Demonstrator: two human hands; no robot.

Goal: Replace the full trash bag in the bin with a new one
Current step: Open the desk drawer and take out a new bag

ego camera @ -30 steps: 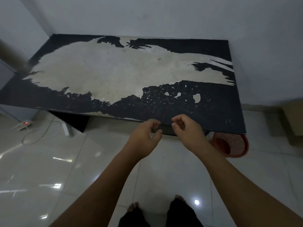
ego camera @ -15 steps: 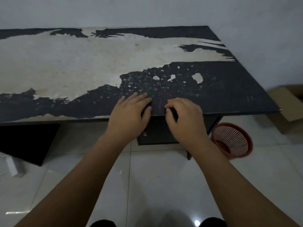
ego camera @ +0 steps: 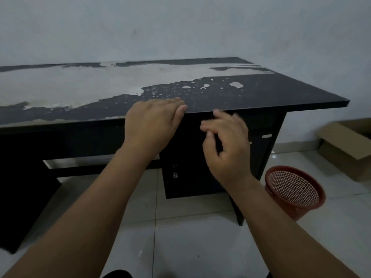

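A red mesh bin [ego camera: 295, 192] stands on the tiled floor to the right of the desk, and no bag shows inside it. My left hand [ego camera: 152, 125] rests flat on the front edge of the worn black desk [ego camera: 261, 93], fingers straight. My right hand [ego camera: 226, 145] hovers just below that edge in front of the dark drawer unit [ego camera: 192, 177], fingers spread and loosely bent, holding nothing. No trash bag is in view.
An open cardboard box [ego camera: 345, 145] lies on the floor at the right by the wall. The desk's right leg [ego camera: 241, 213] stands just left of the bin. Pale glossy tiles cover the floor in front of me.
My view has dropped lower, so the desk front and drawer unit now show. My right hand came off the desk top and sits below its edge. My left hand stays on the edge.
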